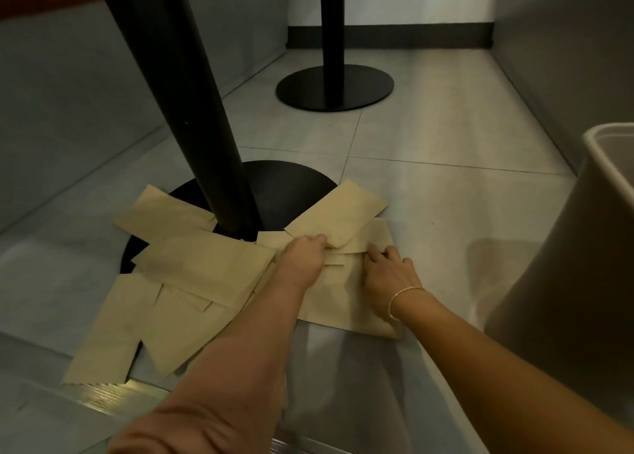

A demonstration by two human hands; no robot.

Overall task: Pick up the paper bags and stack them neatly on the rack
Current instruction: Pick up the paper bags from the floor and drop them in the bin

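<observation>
1. The landmark is the near black table pole (192, 117), which stands on a round black base (284, 192) on the tiled floor (446, 137).
2. Flat brown paper bags (206, 268) lie scattered on the floor around the front of this base; some overlap its edge, and several overlap each other.
3. The left hand (303, 256) reaches forward with the arm stretched out, just in front and to the right of the pole. Its fingers are curled and pinch the near corner of one bag (339, 213) that lies across the right edge of the base.
4. The right hand (389, 271) is to the right of the left hand, farther from the pole. It lies palm down on another bag (343, 302), with the fingers bent and the tips pressing on the paper (it is not clear if they grasp an edge or only press).
5. A thin bracelet (403, 297) is on the right wrist.
6. A beige bin (566, 247) stands well to the right of the pole.
7. A second black pole (332, 21) with its own round base stands behind the first, farther away.
</observation>
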